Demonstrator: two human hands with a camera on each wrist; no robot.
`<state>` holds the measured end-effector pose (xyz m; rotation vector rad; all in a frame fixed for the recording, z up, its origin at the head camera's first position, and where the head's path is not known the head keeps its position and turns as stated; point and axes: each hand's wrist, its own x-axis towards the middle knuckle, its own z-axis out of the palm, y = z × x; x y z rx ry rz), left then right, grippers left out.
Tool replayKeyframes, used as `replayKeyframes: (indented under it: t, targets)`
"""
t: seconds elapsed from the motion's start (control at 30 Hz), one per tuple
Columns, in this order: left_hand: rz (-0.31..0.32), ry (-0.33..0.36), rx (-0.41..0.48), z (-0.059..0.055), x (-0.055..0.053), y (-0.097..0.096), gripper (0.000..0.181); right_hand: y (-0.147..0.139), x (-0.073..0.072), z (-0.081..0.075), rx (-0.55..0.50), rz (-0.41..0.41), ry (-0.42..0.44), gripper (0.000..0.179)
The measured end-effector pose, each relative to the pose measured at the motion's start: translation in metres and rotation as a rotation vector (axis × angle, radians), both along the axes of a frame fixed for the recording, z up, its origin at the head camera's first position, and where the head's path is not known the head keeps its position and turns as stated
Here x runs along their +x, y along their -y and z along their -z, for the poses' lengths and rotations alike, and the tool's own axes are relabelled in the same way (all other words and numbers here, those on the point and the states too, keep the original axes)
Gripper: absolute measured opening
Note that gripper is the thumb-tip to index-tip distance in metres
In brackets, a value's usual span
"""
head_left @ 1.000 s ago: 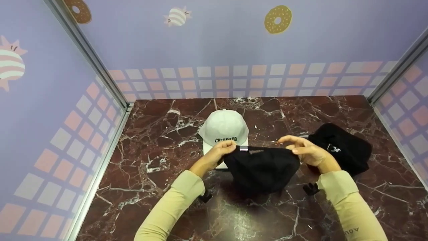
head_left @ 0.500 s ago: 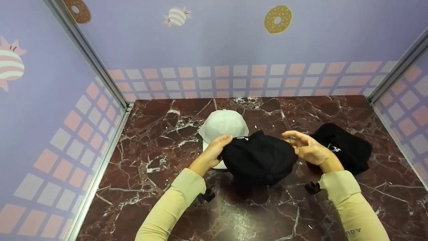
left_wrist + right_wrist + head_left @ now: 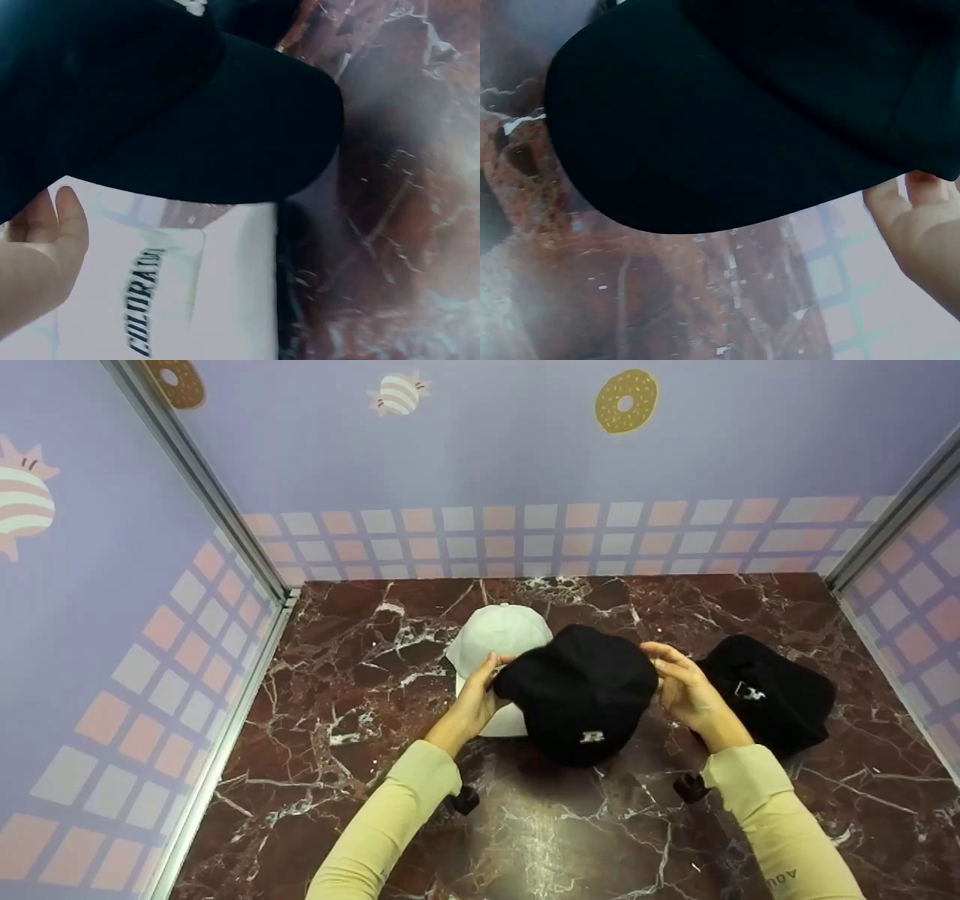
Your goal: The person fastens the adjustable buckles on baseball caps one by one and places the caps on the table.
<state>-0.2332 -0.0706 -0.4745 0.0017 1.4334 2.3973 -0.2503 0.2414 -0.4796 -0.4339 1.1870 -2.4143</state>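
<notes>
A black baseball cap (image 3: pixel 581 682) with a small white letter on its front is held up between both hands, crown facing up and brim toward the person. My left hand (image 3: pixel 474 701) grips its left edge, thumb and fingers at the rim. On the opposite side my right hand (image 3: pixel 686 690) holds the cap's right edge. The brim (image 3: pixel 247 127) spreads out over the table in the left wrist view. Partly behind the held cap, a white cap (image 3: pixel 499 637) lies on the table; its dark COLORADO lettering (image 3: pixel 142 300) shows in the left wrist view.
To the right, another black cap (image 3: pixel 772 690) with a small white emblem lies on the dark red marbled table (image 3: pixel 360 660). Purple patterned panels (image 3: pixel 510 457) enclose the table at the back, left and right.
The held black cap has turned over from showing its back strap and opening to showing its crown and front letter. Both hands shifted slightly away from the person; the other caps stayed put.
</notes>
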Motion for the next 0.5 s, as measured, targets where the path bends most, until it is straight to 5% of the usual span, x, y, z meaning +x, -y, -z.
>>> replayKeyframes:
  t: [0.23, 0.5]
  targets:
    - [0.027, 0.002, 0.071, 0.022, 0.002, 0.0, 0.043, 0.009, 0.002, 0.017, 0.057, 0.083, 0.185, 0.051]
    - [-0.057, 0.07, 0.086, 0.042, 0.006, -0.005, 0.054, 0.025, 0.008, 0.023, 0.153, 0.273, 0.444, 0.048]
